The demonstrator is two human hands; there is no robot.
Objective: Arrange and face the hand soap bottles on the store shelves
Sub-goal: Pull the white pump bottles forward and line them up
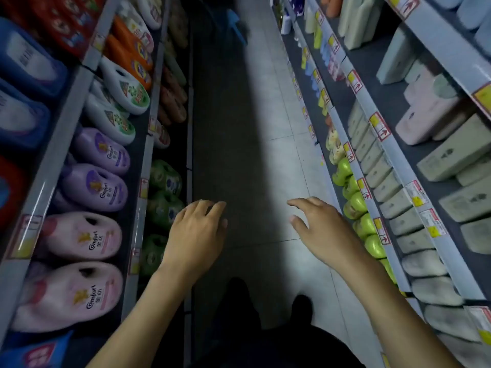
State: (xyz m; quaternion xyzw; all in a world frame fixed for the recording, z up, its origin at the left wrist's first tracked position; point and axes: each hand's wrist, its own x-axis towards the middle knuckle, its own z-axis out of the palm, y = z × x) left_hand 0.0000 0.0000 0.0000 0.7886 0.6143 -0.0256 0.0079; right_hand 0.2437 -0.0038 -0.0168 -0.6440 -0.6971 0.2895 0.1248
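I look down a dim store aisle between two shelf units. A row of green hand soap bottles [357, 205] lines a low shelf on the right, running from near to far. My right hand [318, 227] hovers over the aisle floor just left of that row, fingers spread, holding nothing. My left hand [196, 235] hangs over the middle of the aisle, fingers loosely apart and empty, close to green bottles [164, 197] on the left unit's low shelf. Neither hand touches a bottle.
The left shelves [45, 187] carry pink [79, 235] and purple [98, 192] Comfort softener bottles, plus white, orange and blue detergent. The right shelves [398, 166] hold pale boxed soaps [382, 181] and price tags. My dark shoes [301, 309] stand on the tiled floor [279, 123]. A blue stool [236, 25] sits far down the aisle.
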